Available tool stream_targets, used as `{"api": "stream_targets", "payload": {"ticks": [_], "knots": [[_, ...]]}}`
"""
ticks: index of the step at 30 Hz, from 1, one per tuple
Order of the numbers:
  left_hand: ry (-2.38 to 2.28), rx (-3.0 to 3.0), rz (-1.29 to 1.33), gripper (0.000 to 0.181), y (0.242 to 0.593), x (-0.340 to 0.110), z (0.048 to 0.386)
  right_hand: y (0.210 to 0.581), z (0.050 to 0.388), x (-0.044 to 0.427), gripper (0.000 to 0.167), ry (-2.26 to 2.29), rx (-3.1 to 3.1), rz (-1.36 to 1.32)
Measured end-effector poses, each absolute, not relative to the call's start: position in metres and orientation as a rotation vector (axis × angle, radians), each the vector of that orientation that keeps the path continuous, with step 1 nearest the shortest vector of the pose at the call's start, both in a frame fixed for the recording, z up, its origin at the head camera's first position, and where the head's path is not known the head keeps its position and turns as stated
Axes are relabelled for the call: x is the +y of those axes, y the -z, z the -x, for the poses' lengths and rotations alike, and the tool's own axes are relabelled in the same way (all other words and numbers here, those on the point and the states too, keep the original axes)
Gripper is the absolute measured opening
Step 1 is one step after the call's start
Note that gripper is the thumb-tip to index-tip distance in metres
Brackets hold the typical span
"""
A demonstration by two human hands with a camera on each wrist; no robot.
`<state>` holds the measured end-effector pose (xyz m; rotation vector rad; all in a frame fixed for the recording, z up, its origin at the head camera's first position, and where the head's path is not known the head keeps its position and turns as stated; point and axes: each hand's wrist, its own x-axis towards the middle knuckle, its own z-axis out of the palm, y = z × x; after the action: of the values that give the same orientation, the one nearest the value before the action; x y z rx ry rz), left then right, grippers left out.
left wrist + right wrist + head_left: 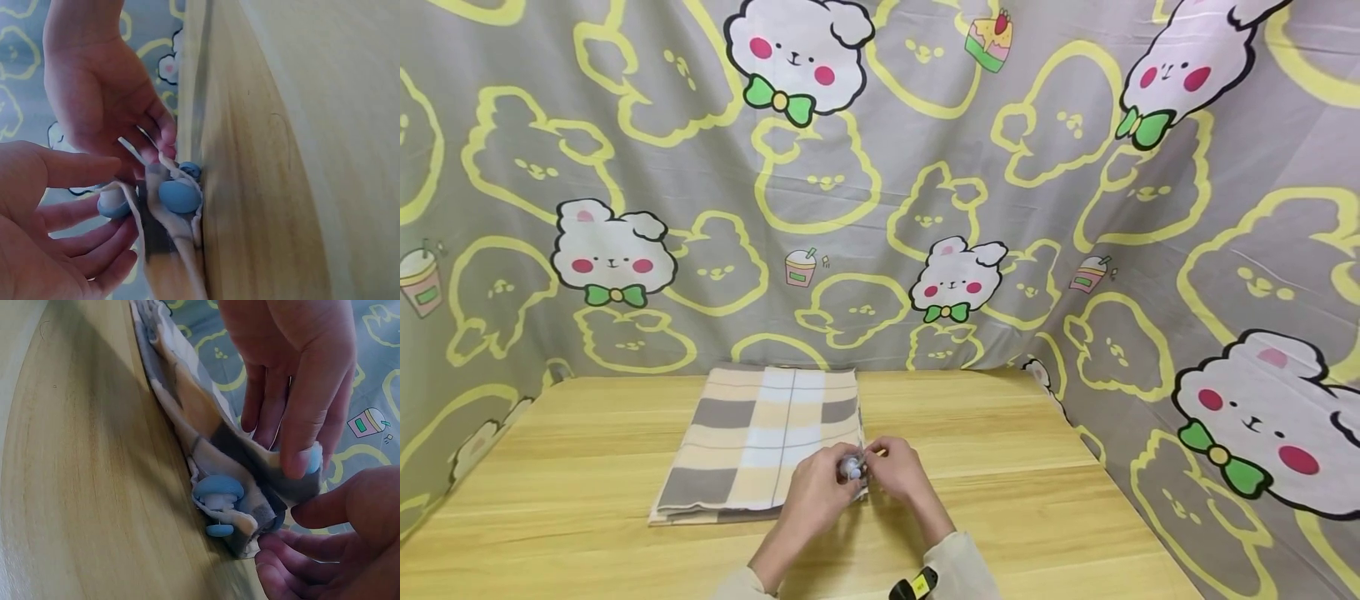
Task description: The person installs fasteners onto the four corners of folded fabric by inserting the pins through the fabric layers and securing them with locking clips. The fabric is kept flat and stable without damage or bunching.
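A folded plaid cloth in cream, grey and white lies on the table, its front right corner lifted between both hands. Mushroom-shaped blue fasteners with pale stems sit on the cloth's folded edges at that corner. My left hand pinches a cloth flap with one blue fastener under the thumb. Close beside it, my right hand has its thumb and fingertips at the fold edges of the same corner, pinching the cloth. Another blue fastener stands out from the lower layers, apart from the left hand's fingers. The inner folds are partly hidden.
The wood-grain table extends on both sides of the cloth. A grey curtain printed with yellow outlines and white rabbits hangs behind and at the sides. A black strap with a yellow label shows by the right sleeve.
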<state>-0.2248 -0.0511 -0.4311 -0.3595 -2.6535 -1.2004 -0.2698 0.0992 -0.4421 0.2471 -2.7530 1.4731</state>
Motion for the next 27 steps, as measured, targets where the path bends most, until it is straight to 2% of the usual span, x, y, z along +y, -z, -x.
{"api": "stream_targets", "payload": {"ticks": [4, 11, 20, 27], "knots": [[1.172, -2.653, 0.371, 0.035, 0.431, -0.050, 0.224, 0.442, 0.270, 0.100, 0.016, -1.484, -2.751, -0.239], [1.289, -2.687, 0.433, 0.017, 0.429, -0.052, 0.222, 0.438, 0.270, 0.098, 0.020, -1.542, -2.722, -0.174], [1.321, -2.685, 0.400, 0.019, 0.423, -0.061, 0.222, 0.426, 0.266, 0.095, 0.016, -1.549, -2.624, -0.277], [1.209, -2.794, 0.454, 0.032, 0.422, -0.064, 0.223, 0.424, 0.262, 0.093, 0.016, -1.549, -2.706, -0.369]]}}
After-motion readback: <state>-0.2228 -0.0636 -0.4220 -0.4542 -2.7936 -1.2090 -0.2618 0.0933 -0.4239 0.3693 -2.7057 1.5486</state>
